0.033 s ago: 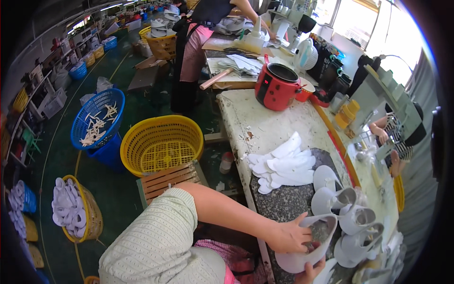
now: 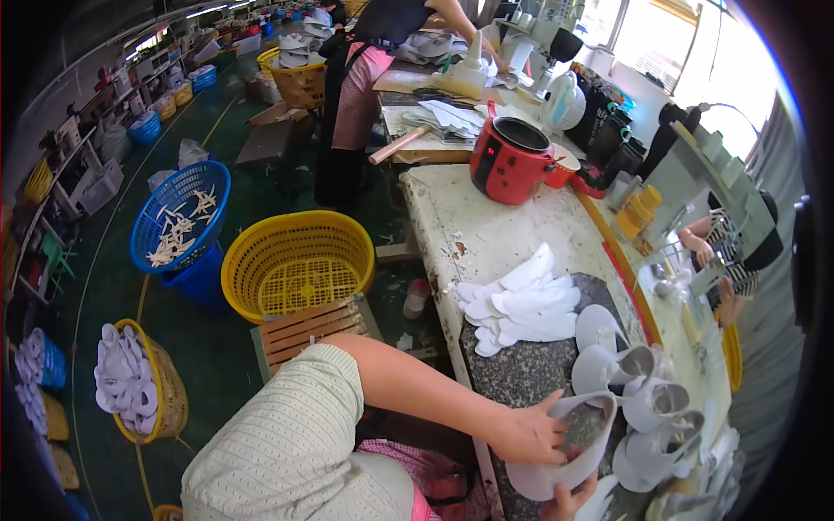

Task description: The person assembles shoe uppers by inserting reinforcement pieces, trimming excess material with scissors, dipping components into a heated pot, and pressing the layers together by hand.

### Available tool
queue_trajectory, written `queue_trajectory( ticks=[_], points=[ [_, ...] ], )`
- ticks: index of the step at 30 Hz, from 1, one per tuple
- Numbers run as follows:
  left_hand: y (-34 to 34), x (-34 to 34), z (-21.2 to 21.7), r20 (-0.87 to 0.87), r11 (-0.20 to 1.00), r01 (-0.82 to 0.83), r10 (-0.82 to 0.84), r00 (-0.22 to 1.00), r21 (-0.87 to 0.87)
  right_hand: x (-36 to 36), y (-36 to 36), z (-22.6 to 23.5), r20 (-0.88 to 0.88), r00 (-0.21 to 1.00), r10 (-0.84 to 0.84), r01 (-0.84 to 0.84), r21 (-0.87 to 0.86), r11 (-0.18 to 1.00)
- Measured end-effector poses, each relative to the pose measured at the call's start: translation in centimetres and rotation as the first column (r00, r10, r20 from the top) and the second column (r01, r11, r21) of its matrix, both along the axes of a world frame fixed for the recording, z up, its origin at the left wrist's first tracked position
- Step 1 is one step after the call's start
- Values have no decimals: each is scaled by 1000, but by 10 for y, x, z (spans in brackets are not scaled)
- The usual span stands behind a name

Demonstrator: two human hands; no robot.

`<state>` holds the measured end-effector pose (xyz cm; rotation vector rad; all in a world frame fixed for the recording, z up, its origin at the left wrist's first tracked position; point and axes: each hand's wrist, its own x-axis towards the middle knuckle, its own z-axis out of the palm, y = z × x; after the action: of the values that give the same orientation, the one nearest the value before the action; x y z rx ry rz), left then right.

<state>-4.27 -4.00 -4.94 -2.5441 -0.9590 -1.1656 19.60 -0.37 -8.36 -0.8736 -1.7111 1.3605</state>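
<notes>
My left hand (image 2: pixel 530 431) grips the rim of a curved pale-grey shoe upper piece (image 2: pixel 569 469), thumb inside its opening. My right hand (image 2: pixel 569 502) supports the same piece from below at the frame's lower edge; only its fingers show. The piece is held over a dark speckled stone slab (image 2: pixel 521 369) on the workbench. Several more curved pale pieces (image 2: pixel 643 391) stand just right of it. A fanned stack of flat white insoles (image 2: pixel 517 304) lies beyond my left hand.
A red pot (image 2: pixel 512 161) stands at the bench's far end. Left of the bench are a yellow basket (image 2: pixel 295 265), a wooden stool (image 2: pixel 308 326) and a blue basket (image 2: pixel 178 217). Another person (image 2: pixel 365 78) works at the far table; someone's hand (image 2: pixel 704 243) shows at right.
</notes>
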Motion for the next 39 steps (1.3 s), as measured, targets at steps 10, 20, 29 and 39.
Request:
queue_trajectory(
  ticks=[10, 20, 29, 39],
  points=[
    [5, -15, 18, -265, 382, -79, -464, 845, -921, -44, -32, 18, 128, 991, 25, -49, 188, 981],
    [-50, -33, 65, 156, 989, -3, -20, 988, 147, -35, -41, 19, -208, 911, -357, 335, -136, 932],
    [-20, 20, -24, 972, -180, 983, 225, 66, -25, -24, -35, -4, -199, 978, -60, 43, -93, 995],
    [23, 1, -12, -30, 827, -312, 338, 941, -467, -8, -33, -3, 122, 950, -288, 277, 102, 956]
  ],
)
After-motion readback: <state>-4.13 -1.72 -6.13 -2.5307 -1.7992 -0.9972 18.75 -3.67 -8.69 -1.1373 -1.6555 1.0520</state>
